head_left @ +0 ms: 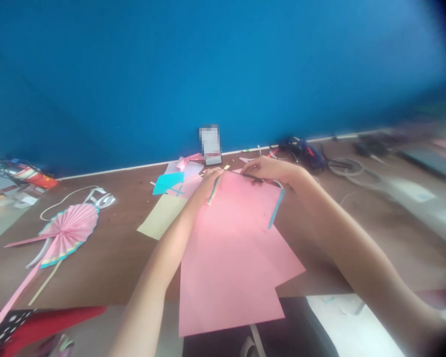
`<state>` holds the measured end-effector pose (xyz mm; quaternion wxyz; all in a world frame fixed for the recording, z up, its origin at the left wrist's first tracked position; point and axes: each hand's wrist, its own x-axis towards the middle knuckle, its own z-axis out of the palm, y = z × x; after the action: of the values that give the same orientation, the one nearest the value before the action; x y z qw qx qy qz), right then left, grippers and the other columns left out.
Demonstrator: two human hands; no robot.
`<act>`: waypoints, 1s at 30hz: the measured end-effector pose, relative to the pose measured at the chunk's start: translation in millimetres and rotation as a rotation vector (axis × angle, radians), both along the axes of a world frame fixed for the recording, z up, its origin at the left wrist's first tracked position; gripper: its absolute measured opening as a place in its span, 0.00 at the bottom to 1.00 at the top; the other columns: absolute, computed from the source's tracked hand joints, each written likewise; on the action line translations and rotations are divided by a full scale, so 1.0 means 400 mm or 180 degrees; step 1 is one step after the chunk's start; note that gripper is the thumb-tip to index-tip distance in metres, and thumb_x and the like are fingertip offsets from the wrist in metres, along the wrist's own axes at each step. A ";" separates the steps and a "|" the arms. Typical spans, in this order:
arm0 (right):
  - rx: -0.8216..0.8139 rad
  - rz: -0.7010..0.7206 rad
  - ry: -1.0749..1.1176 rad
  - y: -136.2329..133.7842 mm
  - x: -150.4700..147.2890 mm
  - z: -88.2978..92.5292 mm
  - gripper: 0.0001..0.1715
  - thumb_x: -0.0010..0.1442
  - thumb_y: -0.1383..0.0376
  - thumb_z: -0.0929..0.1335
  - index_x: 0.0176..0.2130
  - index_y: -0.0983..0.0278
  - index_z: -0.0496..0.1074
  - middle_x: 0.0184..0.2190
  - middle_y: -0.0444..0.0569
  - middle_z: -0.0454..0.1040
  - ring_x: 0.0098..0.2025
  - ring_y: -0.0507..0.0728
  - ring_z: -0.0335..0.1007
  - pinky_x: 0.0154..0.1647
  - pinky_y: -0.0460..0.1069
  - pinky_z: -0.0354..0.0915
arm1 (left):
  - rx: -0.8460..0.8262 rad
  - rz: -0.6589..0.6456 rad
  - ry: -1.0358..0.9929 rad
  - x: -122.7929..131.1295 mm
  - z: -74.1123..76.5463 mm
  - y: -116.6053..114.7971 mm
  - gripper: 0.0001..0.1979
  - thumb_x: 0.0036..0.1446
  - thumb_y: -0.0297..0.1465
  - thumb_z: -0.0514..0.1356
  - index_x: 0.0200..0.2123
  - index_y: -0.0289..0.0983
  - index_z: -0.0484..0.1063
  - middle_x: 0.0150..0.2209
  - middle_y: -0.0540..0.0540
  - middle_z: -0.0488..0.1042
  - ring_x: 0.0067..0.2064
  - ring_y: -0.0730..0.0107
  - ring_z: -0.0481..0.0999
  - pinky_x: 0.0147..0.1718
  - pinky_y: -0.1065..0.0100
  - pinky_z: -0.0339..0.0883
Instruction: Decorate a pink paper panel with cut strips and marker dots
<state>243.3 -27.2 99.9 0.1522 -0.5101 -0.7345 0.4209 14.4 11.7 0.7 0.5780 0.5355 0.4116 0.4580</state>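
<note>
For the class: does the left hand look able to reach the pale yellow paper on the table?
Probably yes: the left hand is near the pale yellow paper, and nothing lies between them.

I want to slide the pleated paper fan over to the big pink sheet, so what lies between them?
In the head view, the person's left forearm and a pale yellow paper sheet lie between the pleated pink paper fan and the large pink paper sheet, on the brown tabletop.

left forearm (148, 282): bare; right forearm (349, 238): bare; fingers (213, 173): bare

No legible text anywhere, the white card (209, 141) pixelated.
</note>
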 end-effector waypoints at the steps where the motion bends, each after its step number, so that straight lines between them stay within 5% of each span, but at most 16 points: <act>1: 0.0010 -0.0001 0.0009 0.000 -0.001 0.000 0.13 0.58 0.62 0.70 0.43 0.63 0.77 0.26 0.47 0.78 0.23 0.49 0.69 0.26 0.43 0.64 | 0.0035 -0.0058 -0.0044 0.000 0.002 -0.001 0.14 0.49 0.42 0.63 0.26 0.37 0.68 0.23 0.52 0.67 0.25 0.74 0.67 0.26 0.69 0.60; 18: 0.0041 -0.0031 0.0210 0.009 -0.001 -0.014 0.13 0.55 0.67 0.70 0.42 0.64 0.78 0.24 0.47 0.77 0.23 0.50 0.70 0.26 0.43 0.65 | 0.0056 -0.0076 -0.0135 0.000 0.002 0.002 0.13 0.49 0.40 0.63 0.25 0.37 0.67 0.24 0.52 0.68 0.25 0.75 0.67 0.26 0.71 0.62; 30: -0.0074 -0.0072 0.0287 0.003 -0.006 -0.016 0.14 0.58 0.62 0.70 0.44 0.62 0.77 0.25 0.47 0.78 0.23 0.50 0.69 0.23 0.43 0.63 | 0.0203 -0.0016 -0.0132 0.000 -0.010 0.012 0.13 0.48 0.41 0.63 0.28 0.37 0.70 0.25 0.52 0.69 0.27 0.74 0.68 0.29 0.71 0.62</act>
<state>241.1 -26.0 93.6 0.1840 -0.5006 -0.7161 0.4502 14.3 16.7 -3.4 0.5702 0.5451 0.3834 0.4803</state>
